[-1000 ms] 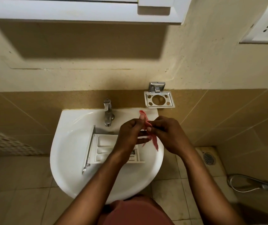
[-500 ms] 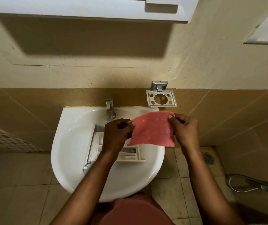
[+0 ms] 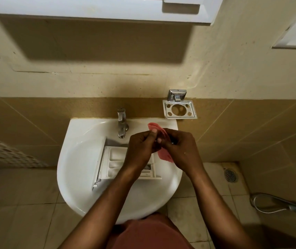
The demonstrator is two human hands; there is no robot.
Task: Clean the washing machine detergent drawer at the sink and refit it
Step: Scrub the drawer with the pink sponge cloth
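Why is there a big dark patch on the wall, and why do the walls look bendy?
Head view: the dark patch is the shadow under the white cabinet, so the light comes from above; the wide-angle lens bends the tile lines near the picture's sides; the bottom corners are dim.

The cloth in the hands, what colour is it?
The cloth is pink; the head view shows it best.

The tap [image 3: 122,123] stands at the back edge of your sink [image 3: 82,141]. The detergent drawer [image 3: 113,164] lies in the sink's basin, left of centre. Over the sink's right half, your left hand [image 3: 141,150] and right hand [image 3: 181,150] meet, pinching the cloth [image 3: 164,155] between them. The wall holder [image 3: 179,109] hangs behind the sink's right corner, and the floor drain [image 3: 230,175] lies to the sink's right.
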